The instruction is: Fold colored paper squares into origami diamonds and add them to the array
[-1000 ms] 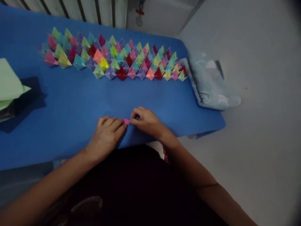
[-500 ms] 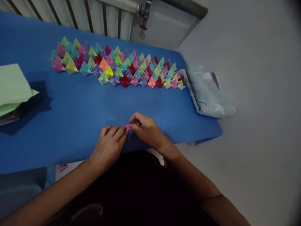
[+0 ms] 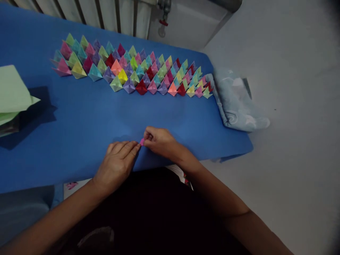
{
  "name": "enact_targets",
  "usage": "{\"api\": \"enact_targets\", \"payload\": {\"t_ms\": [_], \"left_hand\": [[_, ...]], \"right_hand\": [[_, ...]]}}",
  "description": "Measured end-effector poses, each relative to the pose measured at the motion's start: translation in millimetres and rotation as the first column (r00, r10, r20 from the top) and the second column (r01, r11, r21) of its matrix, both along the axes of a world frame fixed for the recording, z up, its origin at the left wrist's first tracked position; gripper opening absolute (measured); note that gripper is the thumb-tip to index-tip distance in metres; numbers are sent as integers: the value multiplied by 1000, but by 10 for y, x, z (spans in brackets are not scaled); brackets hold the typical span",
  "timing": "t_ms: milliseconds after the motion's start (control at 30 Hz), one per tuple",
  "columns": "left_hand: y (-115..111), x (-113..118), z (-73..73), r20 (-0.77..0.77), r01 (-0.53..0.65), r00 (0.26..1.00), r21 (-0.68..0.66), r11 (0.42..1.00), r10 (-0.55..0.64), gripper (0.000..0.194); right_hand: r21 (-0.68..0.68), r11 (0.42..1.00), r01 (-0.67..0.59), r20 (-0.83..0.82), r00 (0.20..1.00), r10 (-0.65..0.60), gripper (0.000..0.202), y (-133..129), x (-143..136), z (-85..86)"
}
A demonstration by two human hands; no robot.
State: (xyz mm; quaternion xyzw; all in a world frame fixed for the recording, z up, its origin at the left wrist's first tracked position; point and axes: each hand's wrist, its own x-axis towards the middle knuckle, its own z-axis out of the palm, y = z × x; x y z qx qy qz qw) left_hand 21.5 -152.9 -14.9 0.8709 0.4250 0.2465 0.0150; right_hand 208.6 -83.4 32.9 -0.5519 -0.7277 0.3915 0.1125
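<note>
Between my two hands, low on the blue tabletop, is a small piece of folded pink paper (image 3: 142, 142), mostly covered by fingers. My left hand (image 3: 117, 159) lies palm down with its fingers close together, the fingertips on the paper's left end. My right hand (image 3: 159, 141) is closed, thumb and forefinger pinching the paper's right end. Beyond both hands stand several rows of folded paper boats (image 3: 129, 86) in green, pink, purple, blue, red and yellow.
A stack of pale green paper (image 3: 13, 90) sits at the left on a dark block. A folded grey-blue cloth (image 3: 233, 106) lies over the table's right end. Behind the blue table (image 3: 79, 131) are a radiator (image 3: 122, 19) and a valve with a red handle (image 3: 163, 23).
Both hands have shifted slightly left with the pink paper, still holding it. My left fingers lie a little flatter. The whole view has moved slightly; the boats stand as before.
</note>
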Motion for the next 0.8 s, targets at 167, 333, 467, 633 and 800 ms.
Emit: {"api": "enact_targets", "payload": {"t_ms": [167,333,467,633,800], "left_hand": [[15,-8,-7,-10,16,1000,-11,1000,-16,34],[23,-11,-8,-4,33,999,-31,999,-33,38],[23,-27,-72,-49,32,998,31,999,-31,44],[40,-78,-223,-71,35,997,91,995,-28,48],[38,-132,-408,-93,78,994,137,987,-66,52]], "right_hand": [[-11,999,-35,-18,999,34,11,8,7,6],[72,995,-70,-6,998,70,17,-32,-18,85],[23,997,-78,9,997,78,15,-37,-30,91],[117,988,-100,38,995,96,15,-40,41,11],[82,996,-33,92,995,25,13,-48,150,-13]]}}
